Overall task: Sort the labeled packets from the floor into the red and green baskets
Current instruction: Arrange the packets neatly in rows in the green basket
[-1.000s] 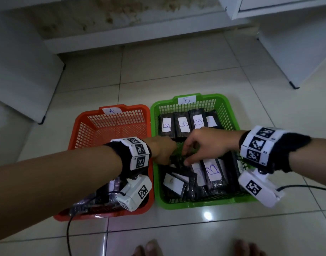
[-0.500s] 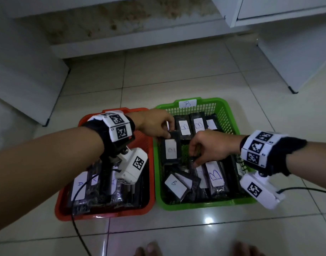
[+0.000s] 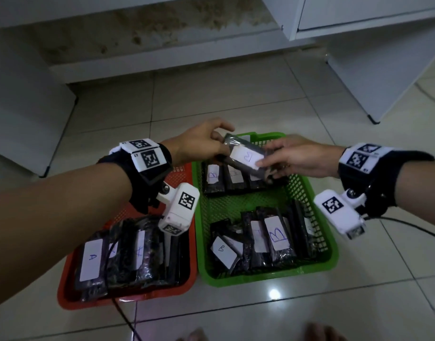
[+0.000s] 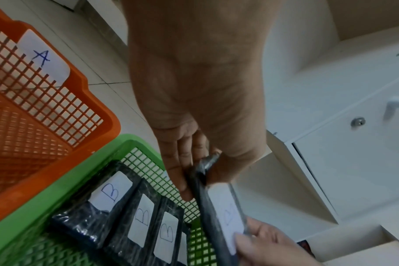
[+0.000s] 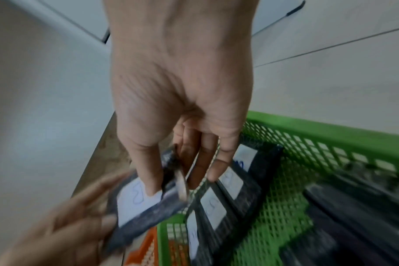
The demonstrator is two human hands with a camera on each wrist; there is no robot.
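Observation:
A black packet (image 3: 246, 156) with a white "B" label hangs tilted above the far end of the green basket (image 3: 268, 276). My left hand (image 3: 220, 148) grips its left end and my right hand (image 3: 262, 163) pinches its right end, thumb on the label. The left wrist view shows the packet (image 4: 226, 212) edge-on between my fingers (image 4: 182, 180). It is blurred in the right wrist view (image 5: 139, 207). The green basket holds a back row (image 3: 212, 178) and a front pile (image 3: 275, 235) of "B" packets. The red basket (image 3: 127, 300) holds "A" packets (image 3: 90, 259).
The baskets stand side by side on a tiled floor (image 3: 211, 99). White cabinets (image 3: 383, 70) stand at the back right, another white panel (image 3: 19, 119) at the left. A black cable (image 3: 122, 313) trails past the red basket. Toes (image 3: 194, 335) show at the bottom edge.
Both hands have risen from inside the green basket toward its far end. The "B" packet the left hand held low in the basket is now up in the air between both hands.

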